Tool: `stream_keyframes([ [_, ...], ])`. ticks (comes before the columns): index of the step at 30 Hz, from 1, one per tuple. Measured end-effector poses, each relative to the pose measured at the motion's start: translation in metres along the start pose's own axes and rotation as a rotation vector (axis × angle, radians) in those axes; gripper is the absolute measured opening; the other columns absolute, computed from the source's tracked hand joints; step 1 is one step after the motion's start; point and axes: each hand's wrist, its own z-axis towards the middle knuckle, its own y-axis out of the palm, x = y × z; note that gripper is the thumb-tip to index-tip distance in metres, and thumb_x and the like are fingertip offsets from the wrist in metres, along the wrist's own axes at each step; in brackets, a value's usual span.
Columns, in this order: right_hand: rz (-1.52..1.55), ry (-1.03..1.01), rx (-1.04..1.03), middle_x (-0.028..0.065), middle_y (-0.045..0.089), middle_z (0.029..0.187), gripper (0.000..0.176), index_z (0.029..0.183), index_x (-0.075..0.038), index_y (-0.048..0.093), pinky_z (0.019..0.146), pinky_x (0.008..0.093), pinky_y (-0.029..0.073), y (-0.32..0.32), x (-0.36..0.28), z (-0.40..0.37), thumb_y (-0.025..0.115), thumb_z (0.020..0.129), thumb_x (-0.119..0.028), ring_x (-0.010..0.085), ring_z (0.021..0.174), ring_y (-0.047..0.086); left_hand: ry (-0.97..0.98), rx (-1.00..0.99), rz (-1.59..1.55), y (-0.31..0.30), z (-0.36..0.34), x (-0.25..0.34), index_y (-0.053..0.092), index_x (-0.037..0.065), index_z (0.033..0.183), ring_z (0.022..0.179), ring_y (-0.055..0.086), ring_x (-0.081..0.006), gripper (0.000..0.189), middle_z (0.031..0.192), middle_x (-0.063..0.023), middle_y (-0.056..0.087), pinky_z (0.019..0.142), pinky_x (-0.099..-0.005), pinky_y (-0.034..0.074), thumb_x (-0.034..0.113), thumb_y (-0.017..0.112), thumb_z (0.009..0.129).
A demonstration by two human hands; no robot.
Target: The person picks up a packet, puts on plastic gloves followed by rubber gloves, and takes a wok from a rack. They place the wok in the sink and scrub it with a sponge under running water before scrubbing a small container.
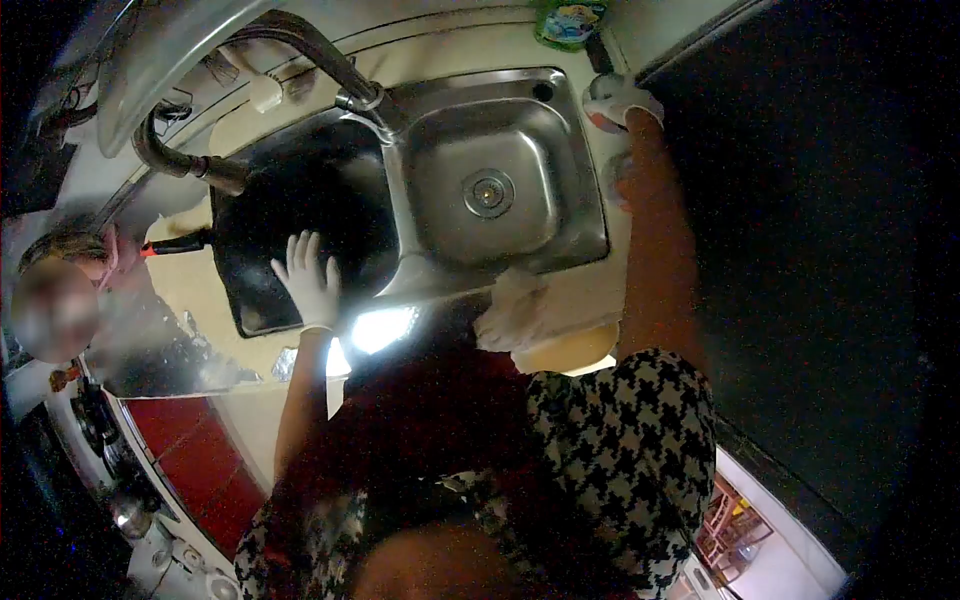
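Note:
My left hand (pixel 312 283), in a white glove, is open with its fingers spread over the near edge of a large black square surface (pixel 300 205) on the left side of the sink. A black handle with a red end (pixel 178 245) juts out at that surface's left edge. My right hand (pixel 625 105), also gloved, reaches to the counter beyond the sink's far right corner. Its fingers curl at a small rounded greyish thing (pixel 604 87) whose kind I cannot make out. Between my hands lies the steel right basin (pixel 490 245) with a round drain (pixel 488 193).
A curved metal faucet (pixel 330 60) rises behind the sink. A green packet (pixel 570 22) stands at the back right. A pale cloth (pixel 512 310) lies at the sink's front edge, near a yellowish rounded thing (pixel 568 350). A dark wall or panel (pixel 800 250) fills the right side.

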Motion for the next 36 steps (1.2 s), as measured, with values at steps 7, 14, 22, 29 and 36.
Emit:
stream_keyframes([
  [7,0.159,-0.103,0.122,0.0209,0.048,0.125,0.109,0.138,-0.008,0.024,0.093,0.0351,0.040,0.028,-0.042,-0.049,0.067,0.053,-0.061,0.0326,0.112,0.050,-0.365,-0.224,-1.026,-0.021,0.034,0.089,0.034,0.010,0.132,0.126,0.034,-0.0276,0.051,0.132,-0.0125,0.041,0.103,-0.0452,0.025,0.030,0.045,0.086],
  [14,0.431,-0.736,0.065,0.0237,0.044,0.126,0.106,0.139,-0.009,0.021,0.096,0.0379,0.036,0.105,-0.130,-0.149,0.076,0.057,-0.045,0.0361,0.114,0.048,-0.404,-0.826,-1.992,-0.018,0.044,0.115,0.006,0.028,0.142,0.128,0.030,-0.0287,0.086,0.143,-0.0071,0.024,0.096,-0.0530,0.034,0.073,0.035,0.074],
  [22,0.413,-0.750,-0.298,0.0234,0.055,0.109,0.099,0.133,-0.015,0.024,0.086,0.0412,0.044,0.085,-0.188,-0.212,0.079,0.054,-0.037,0.0399,0.100,0.055,-0.459,-0.546,-2.348,-0.041,0.000,0.077,0.032,0.006,0.132,0.114,0.048,-0.0215,0.054,0.127,-0.0099,0.046,0.100,-0.0366,0.035,0.033,0.047,0.087],
  [29,0.427,-0.874,-0.201,0.0220,0.055,0.109,0.095,0.130,-0.012,0.029,0.086,0.0398,0.044,0.087,-0.202,-0.238,0.079,0.053,-0.036,0.0388,0.099,0.055,-0.511,-0.508,-2.328,-0.070,-0.010,0.061,0.036,0.002,0.127,0.106,0.053,-0.0210,0.059,0.116,-0.0110,0.052,0.093,-0.0341,0.042,0.025,0.056,0.077],
  [36,0.470,-0.796,-0.336,0.0215,0.052,0.115,0.090,0.130,-0.011,0.029,0.090,0.0395,0.042,0.087,-0.201,-0.260,0.077,0.057,-0.035,0.0347,0.105,0.054,-0.574,-0.623,-2.299,-0.079,-0.022,0.049,0.034,0.004,0.129,0.108,0.051,-0.0221,0.066,0.119,-0.0115,0.050,0.094,-0.0343,0.041,0.023,0.061,0.072],
])
